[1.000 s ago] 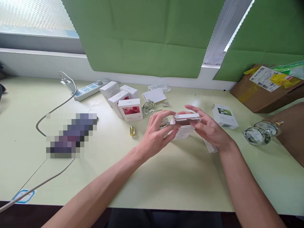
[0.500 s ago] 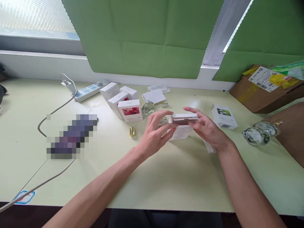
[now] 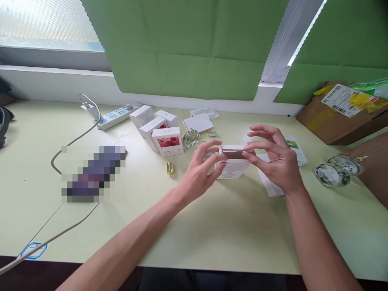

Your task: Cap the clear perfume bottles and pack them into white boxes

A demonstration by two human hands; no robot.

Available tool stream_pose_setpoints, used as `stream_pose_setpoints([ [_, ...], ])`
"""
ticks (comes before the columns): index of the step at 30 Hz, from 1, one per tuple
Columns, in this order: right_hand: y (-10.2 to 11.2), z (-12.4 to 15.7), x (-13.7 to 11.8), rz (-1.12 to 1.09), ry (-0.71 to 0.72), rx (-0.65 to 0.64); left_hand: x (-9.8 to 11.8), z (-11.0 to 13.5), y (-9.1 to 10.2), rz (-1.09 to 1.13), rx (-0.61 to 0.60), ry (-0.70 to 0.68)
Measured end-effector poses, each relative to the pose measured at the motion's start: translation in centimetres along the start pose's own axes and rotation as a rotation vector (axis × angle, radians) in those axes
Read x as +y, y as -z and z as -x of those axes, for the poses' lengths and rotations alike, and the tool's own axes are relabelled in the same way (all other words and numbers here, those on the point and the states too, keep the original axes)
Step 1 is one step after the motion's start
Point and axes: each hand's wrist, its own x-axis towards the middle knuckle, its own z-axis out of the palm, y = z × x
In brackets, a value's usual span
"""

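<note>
A small white carton (image 3: 233,169) with fine print stands upright on the table in front of me, its top edge showing a dark gap under the flap. My left hand (image 3: 203,166) grips the carton's upper left side with thumb and fingers. At the upper right corner, my right hand (image 3: 276,161) pinches the flap between thumb and index finger, its other fingers raised and curved. Behind my left fingers a glass bottle (image 3: 208,157) is partly hidden. A gold cap (image 3: 170,168) stands left of that hand. Another white box (image 3: 269,184) lies partly under my right hand.
Several white boxes (image 3: 168,147) with red flower pictures stand behind on the left, beside a round glass bottle (image 3: 190,138). To the right are glass bottles (image 3: 330,175) and a brown cardboard box (image 3: 324,121). A power strip (image 3: 115,117) and a blurred-out phone-like object (image 3: 97,173) lie left.
My right hand has lifted and spread its upper fingers, keeping thumb and index at the carton's top edge. The flap now sits lower at the opening. My left hand has hardly moved.
</note>
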Motion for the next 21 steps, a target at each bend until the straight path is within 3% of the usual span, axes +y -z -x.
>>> stream_pose_setpoints([
  [8, 0.03, 0.0, -0.2, 0.128, -0.016, -0.018, -0.04, 0.04, 0.15, 0.009, -0.001, 0.015],
  [13, 0.34, 0.11, -0.15, 0.107, -0.081, -0.036, 0.06, -0.13, 0.17, -0.008, -0.005, 0.03],
  [21, 0.36, 0.04, -0.25, 0.045, -0.069, -0.031, 0.14, -0.27, 0.2, -0.01, 0.008, 0.023],
])
